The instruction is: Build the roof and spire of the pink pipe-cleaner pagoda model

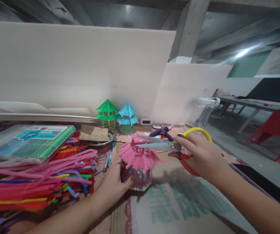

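Observation:
In the head view a small pink pavilion model (141, 159), roofed with pipe-cleaner strips, stands on the cardboard at the middle of the table. My left hand (120, 180) is closed around its lower left side, the thumb across the front of the base. A pair of scissors (158, 146) with one yellow and one red handle loop is in my right hand (200, 156). Its blades are parted and point left at the top of the pink model. Whether the blades touch the strips I cannot tell.
Loose coloured pipe cleaners (44, 182) and a clear plastic case (30, 141) fill the left. Behind stand green (108, 112) and blue models (127, 117), a metal bowl (112, 136) and a blue glue gun (161, 132). A clear jug (199, 113) and a phone (264, 183) are at right.

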`<action>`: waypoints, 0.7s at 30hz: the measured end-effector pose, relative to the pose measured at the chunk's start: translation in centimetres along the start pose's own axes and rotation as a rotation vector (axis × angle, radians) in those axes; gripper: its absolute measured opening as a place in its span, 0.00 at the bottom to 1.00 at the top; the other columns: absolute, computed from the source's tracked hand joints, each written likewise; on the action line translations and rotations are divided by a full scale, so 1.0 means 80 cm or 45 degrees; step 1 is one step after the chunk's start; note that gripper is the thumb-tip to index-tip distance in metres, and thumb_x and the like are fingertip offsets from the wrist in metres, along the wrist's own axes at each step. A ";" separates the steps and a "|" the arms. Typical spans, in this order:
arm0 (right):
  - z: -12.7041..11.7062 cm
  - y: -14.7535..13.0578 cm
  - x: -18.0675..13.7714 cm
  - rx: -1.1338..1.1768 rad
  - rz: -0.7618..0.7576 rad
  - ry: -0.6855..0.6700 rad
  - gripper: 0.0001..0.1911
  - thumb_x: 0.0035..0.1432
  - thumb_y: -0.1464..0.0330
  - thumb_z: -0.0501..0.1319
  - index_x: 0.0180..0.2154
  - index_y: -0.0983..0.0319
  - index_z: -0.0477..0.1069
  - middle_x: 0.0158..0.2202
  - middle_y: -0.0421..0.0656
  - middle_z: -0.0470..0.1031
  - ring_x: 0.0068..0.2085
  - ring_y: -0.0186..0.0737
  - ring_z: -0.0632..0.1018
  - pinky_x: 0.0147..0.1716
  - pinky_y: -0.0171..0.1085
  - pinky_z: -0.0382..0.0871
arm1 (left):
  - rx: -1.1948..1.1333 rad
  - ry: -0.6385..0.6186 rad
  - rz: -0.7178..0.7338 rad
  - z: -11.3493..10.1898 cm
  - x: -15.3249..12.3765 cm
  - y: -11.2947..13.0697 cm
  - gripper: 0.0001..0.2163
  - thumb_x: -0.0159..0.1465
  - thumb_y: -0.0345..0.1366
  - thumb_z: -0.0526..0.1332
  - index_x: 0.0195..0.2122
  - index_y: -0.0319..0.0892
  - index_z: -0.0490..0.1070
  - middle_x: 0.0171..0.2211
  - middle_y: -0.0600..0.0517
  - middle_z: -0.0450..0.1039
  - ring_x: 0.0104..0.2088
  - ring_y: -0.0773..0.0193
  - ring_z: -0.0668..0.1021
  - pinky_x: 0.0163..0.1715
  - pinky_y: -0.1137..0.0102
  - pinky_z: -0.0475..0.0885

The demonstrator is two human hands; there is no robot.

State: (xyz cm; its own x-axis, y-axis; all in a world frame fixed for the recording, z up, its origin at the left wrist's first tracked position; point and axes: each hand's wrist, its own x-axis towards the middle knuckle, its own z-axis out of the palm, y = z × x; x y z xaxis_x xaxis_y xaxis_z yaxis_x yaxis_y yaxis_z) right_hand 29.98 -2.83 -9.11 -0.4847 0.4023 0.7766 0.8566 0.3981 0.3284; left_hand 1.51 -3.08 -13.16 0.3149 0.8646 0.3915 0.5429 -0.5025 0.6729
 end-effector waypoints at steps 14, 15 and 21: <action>-0.003 -0.003 0.000 -0.079 -0.012 0.010 0.16 0.63 0.58 0.56 0.44 0.63 0.73 0.29 0.48 0.73 0.30 0.43 0.71 0.28 0.38 0.59 | 0.056 -0.033 -0.032 0.002 -0.001 -0.005 0.16 0.58 0.47 0.56 0.42 0.42 0.68 0.40 0.44 0.75 0.43 0.51 0.77 0.44 0.59 0.73; -0.003 -0.004 0.001 -0.083 -0.012 0.010 0.16 0.63 0.59 0.57 0.44 0.63 0.73 0.29 0.48 0.73 0.30 0.43 0.71 0.28 0.38 0.58 | 0.055 -0.033 -0.027 0.002 -0.001 -0.004 0.17 0.58 0.47 0.56 0.43 0.42 0.68 0.41 0.44 0.75 0.45 0.50 0.77 0.45 0.60 0.73; -0.005 -0.004 0.000 -0.096 -0.032 0.008 0.15 0.63 0.60 0.57 0.43 0.64 0.74 0.28 0.47 0.72 0.29 0.42 0.71 0.27 0.38 0.57 | 0.024 -0.054 0.002 0.001 -0.001 -0.001 0.16 0.58 0.46 0.57 0.41 0.42 0.69 0.43 0.44 0.76 0.45 0.51 0.77 0.47 0.61 0.73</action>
State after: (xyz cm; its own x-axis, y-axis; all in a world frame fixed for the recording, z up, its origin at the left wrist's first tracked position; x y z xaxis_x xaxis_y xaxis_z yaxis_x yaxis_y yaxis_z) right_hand 29.77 -3.31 -9.01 -0.5051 0.3874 0.7712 0.8552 0.3448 0.3870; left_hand 1.52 -3.13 -13.29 0.3483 0.8631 0.3657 0.5565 -0.5043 0.6603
